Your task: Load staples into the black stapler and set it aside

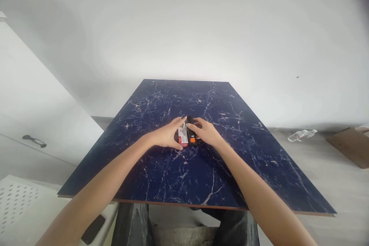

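Observation:
A small red-and-white printed box (182, 138) lies on the dark blue marbled table (184, 180). Pressed against its right side is a slim black object with an orange patch (192, 140); its exact kind does not show. My left hand (168, 133) spans the box, thumb at its near end and fingertips at its far end. From the right, my right hand (206, 131) grips the black object, with the thumb across its top and the other fingers partly hidden behind it.
A white cabinet with a dark handle (34, 141) stands at left, above a white perforated chair (17, 203) bearing a dark phone-like object (92, 230). On the floor at right lie a clear plastic bottle (301, 135) and a cardboard box (350, 144). A white wall (184, 27) rises behind the table.

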A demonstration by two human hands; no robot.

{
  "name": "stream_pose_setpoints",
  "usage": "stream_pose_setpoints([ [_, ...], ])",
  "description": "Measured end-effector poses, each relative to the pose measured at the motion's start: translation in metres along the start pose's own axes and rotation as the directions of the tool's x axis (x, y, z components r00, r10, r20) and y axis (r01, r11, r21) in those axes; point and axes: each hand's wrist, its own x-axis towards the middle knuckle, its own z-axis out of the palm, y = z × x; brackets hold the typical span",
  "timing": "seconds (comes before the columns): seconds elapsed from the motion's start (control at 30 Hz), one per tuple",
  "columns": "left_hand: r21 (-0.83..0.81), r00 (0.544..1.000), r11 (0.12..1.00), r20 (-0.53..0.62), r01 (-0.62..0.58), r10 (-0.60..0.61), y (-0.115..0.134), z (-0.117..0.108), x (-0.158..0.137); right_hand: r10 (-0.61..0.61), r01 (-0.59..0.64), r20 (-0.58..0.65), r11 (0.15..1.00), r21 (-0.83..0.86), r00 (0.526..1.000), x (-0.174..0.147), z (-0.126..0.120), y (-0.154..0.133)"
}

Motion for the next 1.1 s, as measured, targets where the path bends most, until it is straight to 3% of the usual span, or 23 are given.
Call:
stream_pose_setpoints([
  [0.2,-0.051,1.000,0.999,0.006,-0.005,0.005,0.002,0.001,-0.001,-0.002,0.002,-0.018,1.000,-0.004,1.000,0.001,0.003,0.002],
  [0.43,-0.039,0.998,0.998,-0.051,-0.042,0.040,0.003,0.004,-0.001,-0.092,0.067,-0.132,0.980,-0.186,0.987,-0.009,0.019,-0.010],
  [0.57,-0.021,0.993,0.996,-0.091,-0.081,0.079,0.006,0.006,0.001,-0.093,0.061,-0.134,0.973,-0.225,0.987,-0.012,0.025,-0.014],
  [0.8,0.023,0.989,0.999,-0.143,-0.045,0.048,0.010,0.014,0.007,-0.128,0.097,-0.124,0.967,-0.235,0.984,-0.007,0.022,-0.010],
  [0.97,0.076,0.973,0.996,-0.222,-0.048,0.064,0.008,0.027,0.033,-0.153,0.093,-0.261,0.969,-0.228,0.953,0.004,0.015,0.001],
  [1.1,0.088,0.957,0.996,-0.289,0.009,0.016,0.016,0.042,0.077,-0.145,0.059,-0.333,0.965,-0.256,0.932,0.019,-0.004,0.015],
])
